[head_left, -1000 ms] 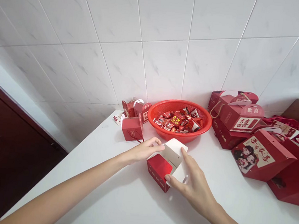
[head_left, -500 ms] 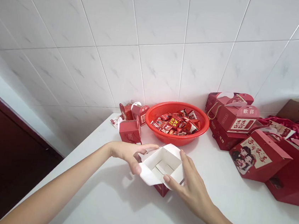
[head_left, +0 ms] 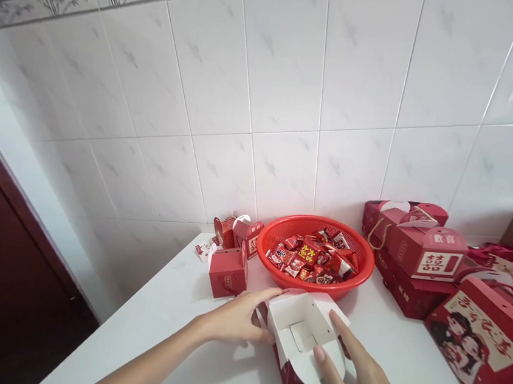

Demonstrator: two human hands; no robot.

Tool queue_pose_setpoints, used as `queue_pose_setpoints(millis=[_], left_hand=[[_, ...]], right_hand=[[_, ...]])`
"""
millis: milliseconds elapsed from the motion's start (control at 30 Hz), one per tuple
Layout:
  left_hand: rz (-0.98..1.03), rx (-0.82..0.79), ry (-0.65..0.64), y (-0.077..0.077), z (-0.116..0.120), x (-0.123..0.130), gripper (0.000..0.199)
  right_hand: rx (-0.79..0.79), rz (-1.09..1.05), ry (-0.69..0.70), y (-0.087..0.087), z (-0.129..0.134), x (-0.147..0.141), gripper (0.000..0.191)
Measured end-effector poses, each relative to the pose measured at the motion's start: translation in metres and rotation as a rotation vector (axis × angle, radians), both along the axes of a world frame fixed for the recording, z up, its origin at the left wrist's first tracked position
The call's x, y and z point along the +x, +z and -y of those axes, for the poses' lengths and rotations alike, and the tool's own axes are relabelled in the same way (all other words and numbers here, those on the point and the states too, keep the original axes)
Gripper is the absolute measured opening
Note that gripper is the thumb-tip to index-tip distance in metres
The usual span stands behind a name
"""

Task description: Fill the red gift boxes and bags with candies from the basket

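Note:
An unlidded red gift box (head_left: 284, 340) with a white inside stands on the white table, its top flaps folded outward. I can see into it down to its bottom panels, and nothing lies inside. My left hand (head_left: 243, 318) grips the left side, thumb low and fingers reaching along the back edge. My right hand (head_left: 360, 365) holds the right side, with its thumb on the rounded front flap and its fingers by the right flap. Just behind the box sits a red plastic basket (head_left: 357, 282) filled with wrapped candies (head_left: 307, 255).
Small red boxes (head_left: 228, 273) stand left of the basket near the table's left edge. Stacked red boxes (head_left: 420, 249) and a larger box with a printed couple (head_left: 481, 344) are on the right. A tiled wall (head_left: 281, 176) closes off the back.
The view has tipped upward, so everything sits lower in it. The box has turned slightly between my hands, and its rounded flap now leans out toward the front right.

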State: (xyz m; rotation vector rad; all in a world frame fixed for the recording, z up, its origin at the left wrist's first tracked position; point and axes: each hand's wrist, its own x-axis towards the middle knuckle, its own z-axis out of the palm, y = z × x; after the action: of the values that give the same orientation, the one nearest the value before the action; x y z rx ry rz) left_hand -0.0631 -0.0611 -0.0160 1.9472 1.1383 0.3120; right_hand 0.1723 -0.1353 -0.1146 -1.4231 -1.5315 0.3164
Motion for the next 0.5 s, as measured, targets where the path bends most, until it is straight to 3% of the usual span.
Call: queue_pose_setpoints(millis=[100, 233, 367, 500], left_hand=[[0.009, 0.024, 0.011, -0.007, -0.002, -0.001, 0.084], [-0.043, 0.045, -0.008, -0.009, -0.003, -0.005, 0.095], [-0.138, 0.091, -0.027, 0.009, -0.002, -0.013, 0.103], [-0.131, 0.206, 0.058, 0.038, -0.011, -0.015, 0.065]], right_hand=[[-0.019, 0.006, -0.01, 0.012, 0.001, 0.005, 0.057], [-0.052, -0.014, 0.004, 0.031, -0.003, 0.017, 0.051], [-0.065, -0.063, 0.017, 0.046, -0.012, 0.033, 0.051], [-0.044, -0.187, 0.007, 0.057, -0.019, 0.044, 0.05]])
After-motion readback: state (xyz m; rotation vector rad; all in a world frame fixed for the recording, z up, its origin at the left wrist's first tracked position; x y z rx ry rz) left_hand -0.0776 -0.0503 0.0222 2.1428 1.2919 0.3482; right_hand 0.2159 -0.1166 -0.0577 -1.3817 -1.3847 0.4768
